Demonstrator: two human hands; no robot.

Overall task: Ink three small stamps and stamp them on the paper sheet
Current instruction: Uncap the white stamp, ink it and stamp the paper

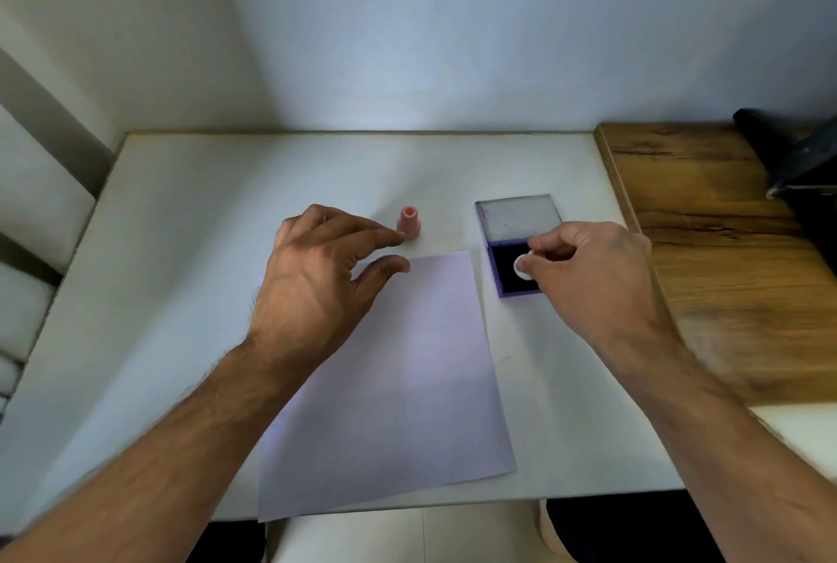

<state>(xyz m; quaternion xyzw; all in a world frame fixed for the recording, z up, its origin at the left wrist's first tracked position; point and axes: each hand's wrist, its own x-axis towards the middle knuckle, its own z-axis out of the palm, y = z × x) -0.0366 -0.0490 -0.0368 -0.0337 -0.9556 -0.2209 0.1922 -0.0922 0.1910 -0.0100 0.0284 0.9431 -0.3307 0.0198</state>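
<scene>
White surface, blank paper sheet: I'm inking the first stamp.
Right of the sheet, my right hand pinches a white stamp on the ink pad; my left hand, grip apart, nears the pink stamp beyond it.

There is only one view, from a camera worn on the person's head. It looks forward and steeply down on the white table from the near edge, facing the wall behind it. Both forearms enter from the bottom, close to the wide-angle lens.
</scene>
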